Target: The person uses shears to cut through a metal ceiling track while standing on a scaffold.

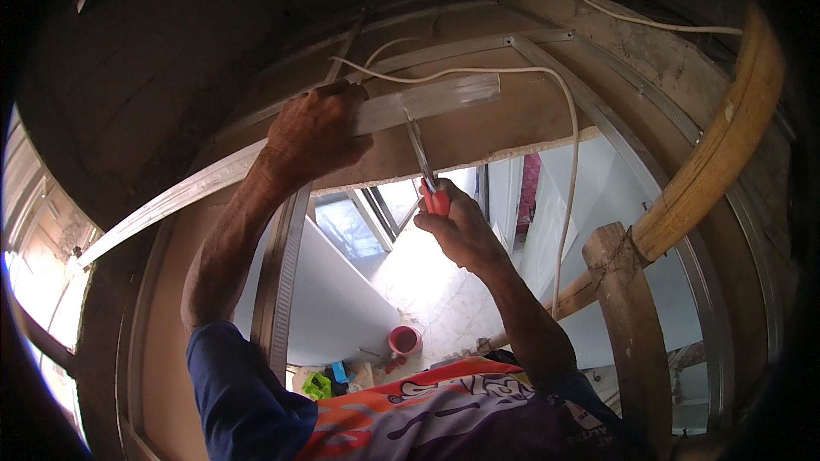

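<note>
The long metal strip (pixel 384 115) runs through the left hand (pixel 318 124), whose fingers are clamped around it; below the strip, the fingers of the right hand (pixel 461 226) wrap the red-handled snips (pixel 424 166). The strip's long axis rises from lower left to upper right; the snips point up at its lower edge, though blade contact is hard to tell. Right of the strip slants a round wooden pole (pixel 726 145); a pale cable (pixel 574 132) passes just above its right end; a red bucket (pixel 404 341) stands well below it.
</note>
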A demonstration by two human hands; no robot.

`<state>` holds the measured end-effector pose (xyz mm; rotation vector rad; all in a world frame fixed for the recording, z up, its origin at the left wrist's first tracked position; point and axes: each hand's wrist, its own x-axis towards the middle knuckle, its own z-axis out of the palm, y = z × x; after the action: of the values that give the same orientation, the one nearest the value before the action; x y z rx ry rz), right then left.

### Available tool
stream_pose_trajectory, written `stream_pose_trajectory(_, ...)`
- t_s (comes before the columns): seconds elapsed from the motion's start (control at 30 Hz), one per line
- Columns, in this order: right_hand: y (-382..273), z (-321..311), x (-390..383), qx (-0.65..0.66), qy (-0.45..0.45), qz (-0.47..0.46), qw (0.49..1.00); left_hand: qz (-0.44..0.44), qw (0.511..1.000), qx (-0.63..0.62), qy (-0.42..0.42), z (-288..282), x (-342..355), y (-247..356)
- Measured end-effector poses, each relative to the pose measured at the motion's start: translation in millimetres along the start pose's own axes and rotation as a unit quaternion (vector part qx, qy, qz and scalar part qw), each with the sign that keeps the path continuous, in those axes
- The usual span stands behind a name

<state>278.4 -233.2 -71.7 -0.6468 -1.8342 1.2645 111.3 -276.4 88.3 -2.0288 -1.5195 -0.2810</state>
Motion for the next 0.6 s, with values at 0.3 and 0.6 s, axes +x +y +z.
stream_pose_trajectory(0.3,0,12,10,-0.091,0.064,-0.037,0.993,-0.054,0.996,0.007,-0.067,14,6,-4)
stream_pose_trajectory(0.6,-3,18,19,-0.089,0.069,-0.017,0.993,-0.020,0.997,-0.028,-0.073,28,12,-29)
